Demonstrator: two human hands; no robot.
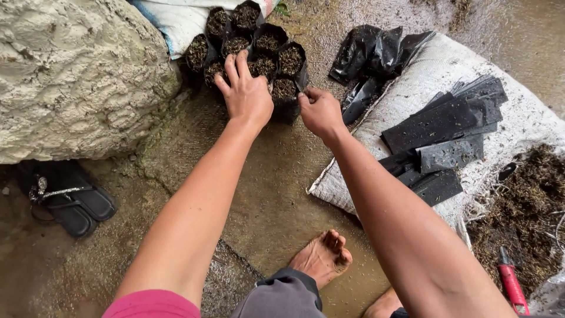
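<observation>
Just between both hands (282, 103): filled bag (286, 94).

Bare-armed and barefoot worker seen from a head-mounted camera.

Both forearms are uncovered from the elbow down, with no watch, bracelet or ring visible on the left hand (247, 94) or the right hand (321, 112); neither hand wears a glove. A strip of pink fabric (152, 305) shows at the bottom edge of the view beneath the left arm, apparently the hem or sleeve of a top. Grey cloth (285, 296), creased and folded with a darker seam, covers one knee, suggesting shorts or rolled trousers. Below it a bare foot (322, 257) shows its toes, and part of a second bare foot (385, 304) appears at the frame's lower edge.
</observation>
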